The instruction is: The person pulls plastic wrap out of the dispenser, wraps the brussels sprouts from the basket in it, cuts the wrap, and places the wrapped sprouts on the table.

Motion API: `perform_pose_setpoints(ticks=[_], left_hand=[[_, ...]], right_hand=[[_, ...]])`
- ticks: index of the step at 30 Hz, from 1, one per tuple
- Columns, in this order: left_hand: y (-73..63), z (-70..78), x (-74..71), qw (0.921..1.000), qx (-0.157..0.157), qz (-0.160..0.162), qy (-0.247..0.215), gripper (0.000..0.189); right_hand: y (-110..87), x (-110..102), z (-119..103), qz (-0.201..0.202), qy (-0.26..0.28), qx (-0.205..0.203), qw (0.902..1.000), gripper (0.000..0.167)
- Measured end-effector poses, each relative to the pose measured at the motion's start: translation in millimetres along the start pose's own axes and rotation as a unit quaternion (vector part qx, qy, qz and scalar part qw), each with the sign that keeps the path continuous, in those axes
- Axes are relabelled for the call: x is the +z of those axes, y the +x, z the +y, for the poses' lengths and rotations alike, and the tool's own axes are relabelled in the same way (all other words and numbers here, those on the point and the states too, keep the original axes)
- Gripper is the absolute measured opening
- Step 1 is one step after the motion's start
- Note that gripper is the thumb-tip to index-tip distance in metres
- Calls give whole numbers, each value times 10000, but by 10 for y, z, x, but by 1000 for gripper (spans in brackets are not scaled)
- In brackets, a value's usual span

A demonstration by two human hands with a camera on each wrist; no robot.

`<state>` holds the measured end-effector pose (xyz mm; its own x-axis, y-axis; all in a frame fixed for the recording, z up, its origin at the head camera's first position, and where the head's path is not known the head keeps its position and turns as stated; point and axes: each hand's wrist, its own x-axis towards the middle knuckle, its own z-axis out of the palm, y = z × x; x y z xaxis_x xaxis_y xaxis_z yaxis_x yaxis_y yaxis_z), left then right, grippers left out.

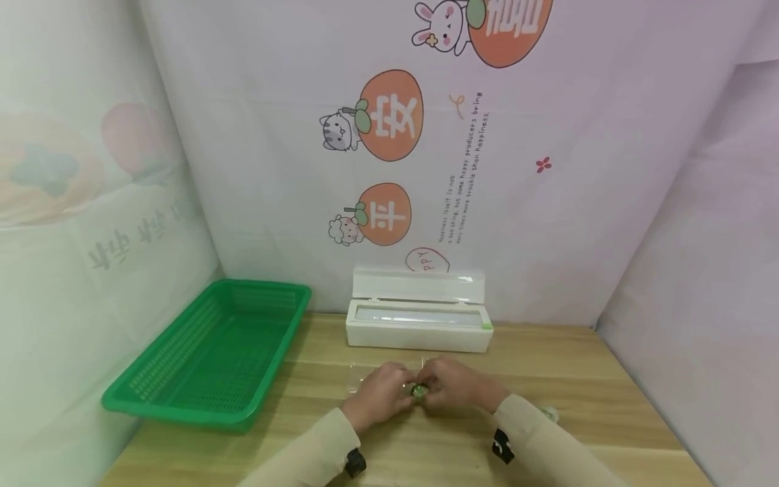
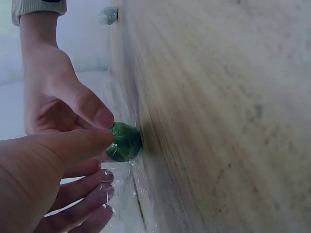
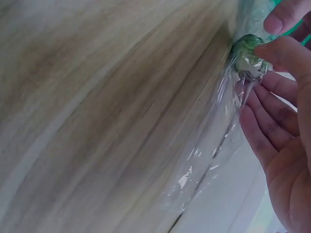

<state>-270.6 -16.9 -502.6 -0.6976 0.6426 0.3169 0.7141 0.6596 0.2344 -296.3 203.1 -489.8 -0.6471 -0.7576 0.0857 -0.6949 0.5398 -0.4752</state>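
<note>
A small round green vegetable (image 1: 418, 391), which looks like a Brussels sprout, sits between both hands on the wooden table. Clear cling film (image 3: 194, 165) lies around it and trails off to the sides. My left hand (image 1: 382, 391) pinches it from the left, thumb on top and fingers partly behind the film. From the right, my right hand (image 1: 455, 384) has thumb and fingers on the vegetable and the gathered film. In the left wrist view, the green ball (image 2: 125, 141) shows shiny film over it. Parts of the fingertips are hidden.
Behind the hands stands a white cling film box (image 1: 420, 336), its clear lid raised. A green plastic basket (image 1: 182, 416) is at the left. Beside the right sleeve lies another film-wrapped pale green piece (image 1: 550, 413). Fabric walls enclose the wooden table (image 1: 584, 379).
</note>
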Motion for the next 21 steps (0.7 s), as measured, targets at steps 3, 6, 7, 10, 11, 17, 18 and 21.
perform_pose_setpoints(ticks=[3,6,7,10,11,17,18,21], left_hand=[[-1,37,17,9995,109,115,291,33],[15,38,77,9989,123,191,417,30],[30,35,101,9988,105,217,416,29],[67,19,158,9992,-42,232,328,24],[78,15,167,9994,-102,212,263,23],[148,-33,175,9990,-282,90,-321,14],[160,-44,172,9985,-310,70,-446,12],[195,-68,159,9959,-480,-34,-767,9]], right_hand=[[-24,13,40,31,186,168,9997,26],[-28,18,67,17,232,321,9992,25],[-34,8,76,1,232,374,9990,25],[-52,-25,87,54,23,411,9991,25],[-59,-35,91,114,-84,402,9991,25],[-83,-92,78,751,-813,145,9937,25],[-83,-92,74,785,-850,68,9933,25],[-80,-54,87,749,-931,-221,9926,24]])
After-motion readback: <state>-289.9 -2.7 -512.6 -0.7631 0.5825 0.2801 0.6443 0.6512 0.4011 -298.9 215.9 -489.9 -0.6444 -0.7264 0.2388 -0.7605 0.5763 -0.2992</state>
